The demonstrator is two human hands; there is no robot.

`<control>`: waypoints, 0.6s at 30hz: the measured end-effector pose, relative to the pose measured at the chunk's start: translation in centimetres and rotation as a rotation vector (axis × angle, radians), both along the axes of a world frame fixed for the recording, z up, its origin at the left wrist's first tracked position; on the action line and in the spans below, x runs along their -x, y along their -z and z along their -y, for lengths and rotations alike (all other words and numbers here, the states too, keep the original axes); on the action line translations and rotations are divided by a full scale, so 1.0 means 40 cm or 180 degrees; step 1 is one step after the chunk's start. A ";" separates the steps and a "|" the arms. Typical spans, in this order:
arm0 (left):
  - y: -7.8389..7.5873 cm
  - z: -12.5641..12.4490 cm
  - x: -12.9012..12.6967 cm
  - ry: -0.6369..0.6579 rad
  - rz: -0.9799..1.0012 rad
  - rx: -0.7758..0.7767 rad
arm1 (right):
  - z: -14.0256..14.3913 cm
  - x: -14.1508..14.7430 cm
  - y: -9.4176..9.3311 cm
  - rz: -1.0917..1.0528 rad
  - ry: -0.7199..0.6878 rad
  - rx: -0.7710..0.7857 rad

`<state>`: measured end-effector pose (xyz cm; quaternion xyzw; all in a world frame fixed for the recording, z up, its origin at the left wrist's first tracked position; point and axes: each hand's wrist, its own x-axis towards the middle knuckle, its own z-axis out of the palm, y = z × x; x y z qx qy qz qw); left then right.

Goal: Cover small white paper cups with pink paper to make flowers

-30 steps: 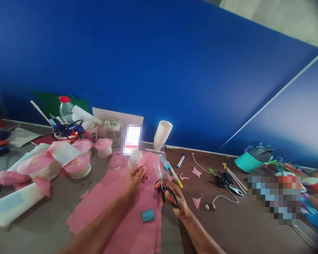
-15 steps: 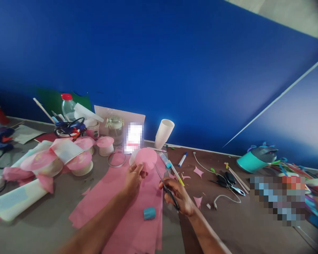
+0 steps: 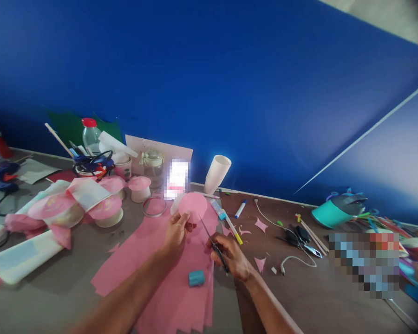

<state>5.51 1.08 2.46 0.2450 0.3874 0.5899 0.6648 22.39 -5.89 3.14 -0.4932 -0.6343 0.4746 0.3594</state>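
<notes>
My left hand [image 3: 177, 230] pinches the lower left edge of a round pink paper disc [image 3: 194, 205]. A whitish piece [image 3: 174, 204] shows behind the disc's left side; I cannot make out what it is. In my right hand [image 3: 231, 254] is a pair of dark-handled scissors [image 3: 214, 244], their blades pointing up and left to the disc's lower right edge. Whether the blades touch the paper is hard to tell. Large pink paper sheets [image 3: 153, 287] lie beneath both hands, with a small teal cylinder [image 3: 196, 278] resting on them.
Pink-topped cups and paper tubes [image 3: 52, 213] crowd the left. At the back stand a glass jar [image 3: 152, 167], a blurred bright screen [image 3: 177, 178] and stacked white cups [image 3: 218, 174]. Rightward lie a marker [image 3: 240, 208], pink scraps [image 3: 261, 225], a white cable [image 3: 299, 260] and a teal container [image 3: 329, 212].
The scissors and my right hand have shifted slightly left, bringing the blades closer to the disc's lower edge. My left hand still holds the disc. The whole view has tilted slightly.
</notes>
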 end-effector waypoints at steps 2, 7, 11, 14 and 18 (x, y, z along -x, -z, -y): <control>0.002 0.001 -0.001 -0.0001 -0.0012 -0.0022 | 0.002 0.008 0.006 -0.0093 0.0003 0.0129; 0.014 0.001 -0.001 0.0031 -0.0156 -0.0151 | 0.005 0.027 0.016 -0.0390 0.0109 0.0501; 0.023 0.001 -0.001 0.0019 -0.0280 -0.0230 | 0.004 0.039 0.023 -0.0535 0.0127 0.0579; 0.027 0.001 -0.002 0.0041 -0.0298 -0.0319 | 0.004 0.044 0.024 -0.0538 0.0083 0.0578; 0.037 -0.003 -0.002 0.0044 -0.0308 -0.0312 | 0.005 0.046 0.020 -0.0510 0.0055 0.0547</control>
